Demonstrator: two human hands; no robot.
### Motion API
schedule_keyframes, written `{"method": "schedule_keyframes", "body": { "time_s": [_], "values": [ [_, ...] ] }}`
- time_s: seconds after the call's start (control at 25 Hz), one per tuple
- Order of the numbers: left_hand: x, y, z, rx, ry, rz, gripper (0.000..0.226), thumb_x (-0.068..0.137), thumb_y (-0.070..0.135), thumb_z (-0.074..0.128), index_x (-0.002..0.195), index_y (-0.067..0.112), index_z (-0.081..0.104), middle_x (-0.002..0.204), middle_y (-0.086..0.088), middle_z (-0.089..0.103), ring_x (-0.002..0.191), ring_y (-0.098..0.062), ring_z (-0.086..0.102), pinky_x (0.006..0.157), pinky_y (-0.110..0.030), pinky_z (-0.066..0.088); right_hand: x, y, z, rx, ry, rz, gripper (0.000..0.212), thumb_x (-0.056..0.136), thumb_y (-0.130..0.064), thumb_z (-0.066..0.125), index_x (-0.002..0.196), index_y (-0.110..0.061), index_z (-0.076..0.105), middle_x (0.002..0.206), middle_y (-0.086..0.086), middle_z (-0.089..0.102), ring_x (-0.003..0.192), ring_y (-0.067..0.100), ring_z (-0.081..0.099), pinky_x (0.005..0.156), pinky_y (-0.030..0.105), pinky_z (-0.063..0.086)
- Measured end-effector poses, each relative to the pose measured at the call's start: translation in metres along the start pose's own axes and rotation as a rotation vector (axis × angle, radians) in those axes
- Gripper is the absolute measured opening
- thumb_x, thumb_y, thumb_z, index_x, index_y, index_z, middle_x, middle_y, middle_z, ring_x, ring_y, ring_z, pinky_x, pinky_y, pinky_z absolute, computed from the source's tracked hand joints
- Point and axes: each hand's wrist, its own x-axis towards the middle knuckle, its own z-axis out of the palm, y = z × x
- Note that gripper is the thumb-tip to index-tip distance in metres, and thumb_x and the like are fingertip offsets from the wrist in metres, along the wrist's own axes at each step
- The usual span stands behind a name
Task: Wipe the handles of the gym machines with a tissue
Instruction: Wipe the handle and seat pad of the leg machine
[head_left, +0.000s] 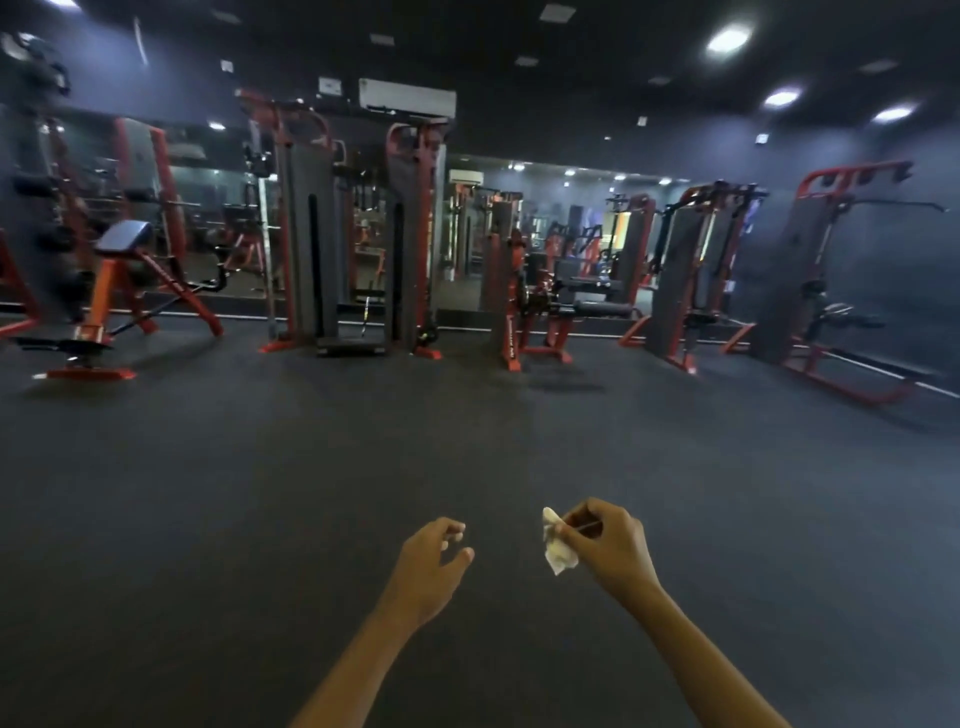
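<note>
My right hand (608, 545) is closed on a crumpled white tissue (557, 544) that sticks out to the left of its fingers. My left hand (434, 564) hovers beside it with fingers loosely curled and apart, holding nothing. Both hands hang over bare dark floor, far from any machine. Red and grey gym machines line the far wall: a cable tower (358, 234) at centre, a leg machine (550, 301) to its right, and a pulldown station (831, 260) at far right. Their handles are too small and dim to make out.
An orange preacher bench (122, 291) stands at the left. Another red and grey weight-stack machine (685, 275) sits right of centre. Mirrors (218, 208) cover the back wall. A wide stretch of dark rubber floor (363, 457) lies between me and the machines.
</note>
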Motion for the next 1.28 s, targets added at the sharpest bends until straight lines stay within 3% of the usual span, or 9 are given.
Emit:
{"method": "schedule_keyframes", "body": {
  "time_s": [0.16,0.32,0.48,0.56,0.88,1.28],
  "values": [
    [0.133,-0.003,0.009,0.022,-0.044,0.054,0.020,0.091,0.019,0.059,0.111,0.017,0.059,0.107,0.007,0.058,0.101,-0.004,0.054,0.071,-0.005,0.040,0.107,0.018,0.009,0.015,0.044,0.023,0.011,0.077,-0.018,0.075,0.072,-0.014,0.066,0.071,-0.004,0.069,0.067,0.003,0.065,0.058,0.020,0.053],
    [0.253,0.001,0.037,0.020,-0.126,0.093,0.013,0.090,0.018,0.060,0.099,0.027,0.057,0.107,0.006,0.061,0.095,0.000,0.055,0.069,-0.003,0.040,0.196,0.046,0.007,0.059,0.106,0.081,0.014,0.076,-0.015,0.076,0.068,-0.014,0.065,0.063,-0.007,0.069,0.064,-0.004,0.064,0.056,0.010,0.047],
    [0.357,-0.001,0.084,0.022,-0.229,0.129,0.027,0.087,0.018,0.062,0.084,0.044,0.056,0.102,0.006,0.065,0.098,-0.006,0.060,0.076,-0.004,0.041,0.295,0.094,0.003,0.032,0.127,0.105,0.014,0.076,-0.015,0.077,0.067,-0.015,0.066,0.066,-0.022,0.068,0.064,-0.006,0.063,0.057,0.005,0.044],
    [0.416,-0.001,0.106,-0.018,-0.212,0.120,0.025,0.086,0.018,0.063,0.086,0.042,0.059,0.099,0.008,0.066,0.099,-0.006,0.061,0.076,-0.009,0.044,0.359,0.118,0.004,0.054,0.162,0.091,0.013,0.075,-0.014,0.077,0.067,-0.015,0.066,0.067,-0.019,0.069,0.064,-0.006,0.063,0.057,0.004,0.044],
    [0.676,0.003,0.188,-0.137,-0.127,0.037,0.016,0.086,0.013,0.063,0.096,0.026,0.061,0.101,0.008,0.065,0.097,-0.001,0.059,0.072,-0.004,0.044,0.637,0.209,0.006,0.034,0.130,0.087,0.014,0.076,-0.015,0.073,0.066,-0.017,0.064,0.065,-0.003,0.068,0.064,0.000,0.064,0.057,0.013,0.048],
    [0.974,-0.056,0.293,-0.095,-0.136,0.038,0.019,0.089,0.016,0.060,0.108,0.018,0.060,0.106,0.006,0.062,0.094,0.003,0.056,0.068,-0.002,0.042,0.925,0.337,0.077,-0.033,0.077,0.158,0.011,0.078,-0.017,0.072,0.070,-0.018,0.064,0.070,-0.006,0.066,0.066,0.005,0.062,0.055,0.016,0.047]
  ]
}}
